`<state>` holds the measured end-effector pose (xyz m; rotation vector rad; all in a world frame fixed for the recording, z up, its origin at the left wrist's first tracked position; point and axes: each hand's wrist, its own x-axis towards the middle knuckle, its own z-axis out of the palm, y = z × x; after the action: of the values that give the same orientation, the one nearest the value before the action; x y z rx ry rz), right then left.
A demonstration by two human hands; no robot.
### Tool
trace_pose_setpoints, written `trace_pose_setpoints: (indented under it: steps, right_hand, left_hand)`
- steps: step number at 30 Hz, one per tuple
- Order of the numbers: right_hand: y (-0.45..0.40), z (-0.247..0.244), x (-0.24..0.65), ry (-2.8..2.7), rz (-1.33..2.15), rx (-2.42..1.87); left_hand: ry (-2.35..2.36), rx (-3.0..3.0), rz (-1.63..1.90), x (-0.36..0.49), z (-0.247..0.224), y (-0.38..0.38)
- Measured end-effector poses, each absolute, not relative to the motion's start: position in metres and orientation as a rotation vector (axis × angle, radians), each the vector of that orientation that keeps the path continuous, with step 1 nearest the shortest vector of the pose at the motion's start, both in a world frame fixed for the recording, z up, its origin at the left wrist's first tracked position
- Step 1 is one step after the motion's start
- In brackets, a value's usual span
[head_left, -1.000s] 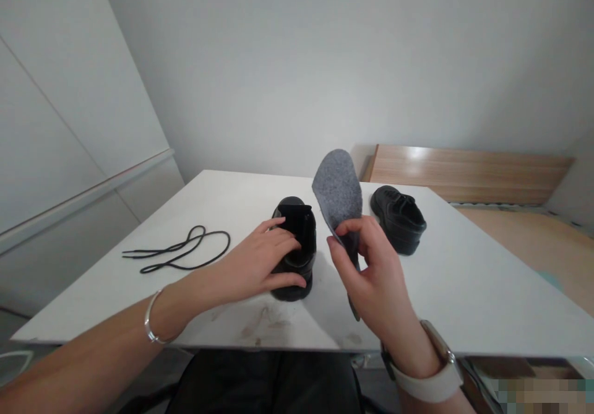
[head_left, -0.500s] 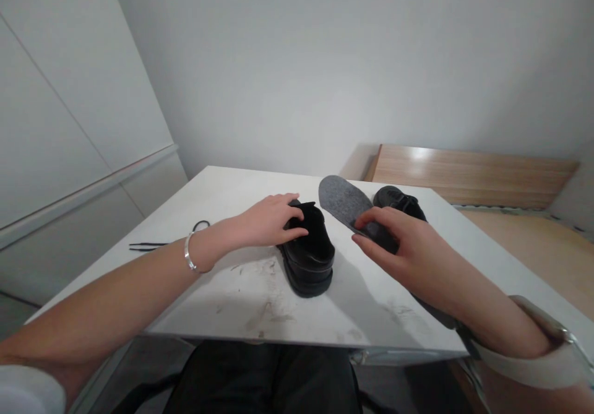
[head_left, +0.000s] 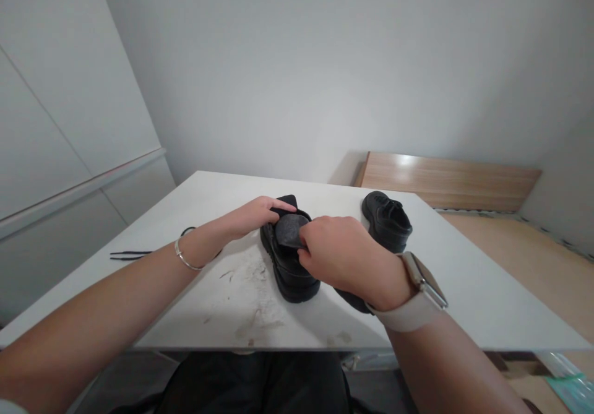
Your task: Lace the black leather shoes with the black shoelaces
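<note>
On the table point(head_left: 218, 315), you have the nearer shoe point(head_left: 294, 281) at twelve o'clock, one end of the insole point(head_left: 290, 229) at its opening. The other shoe point(head_left: 390, 225) sits at one o'clock—the board point(head_left: 450, 177) beyond it—and the lace point(head_left: 130, 255) lies toward ten.

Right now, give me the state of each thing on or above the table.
Near shoe: upright, left hand at its tongue.
Gray insole: held in right hand, one end at the opening.
Far shoe: upright, laced.
Black lace: loose, partly hidden.
Table: smudged near its front edge.
</note>
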<state>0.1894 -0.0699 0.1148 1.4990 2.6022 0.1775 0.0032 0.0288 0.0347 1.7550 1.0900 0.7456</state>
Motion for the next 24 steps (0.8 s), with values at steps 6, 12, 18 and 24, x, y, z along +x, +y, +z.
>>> trace_pose_setpoints:
  steps: [6, 12, 18, 24]
  right_hand:
    - [-0.058, 0.124, 0.181, 2.612, 0.136, 1.411]
    - [-0.032, 0.112, 0.159, 2.533, -0.034, 1.406]
    - [-0.034, 0.116, 0.169, 2.566, -0.027, 1.389]
    - [-0.046, 0.127, 0.176, 2.552, 0.022, 1.419]
  left_hand:
    - [1.039, 1.831, 0.774, 0.006, 0.024, 0.029]
    - [0.985, 2.234, 0.704, 0.01, 0.023, 0.026]
    - [1.006, 2.553, 0.663, 0.012, 0.026, 0.018]
    - [1.125, 2.639, 0.607, 0.012, 0.024, 0.019]
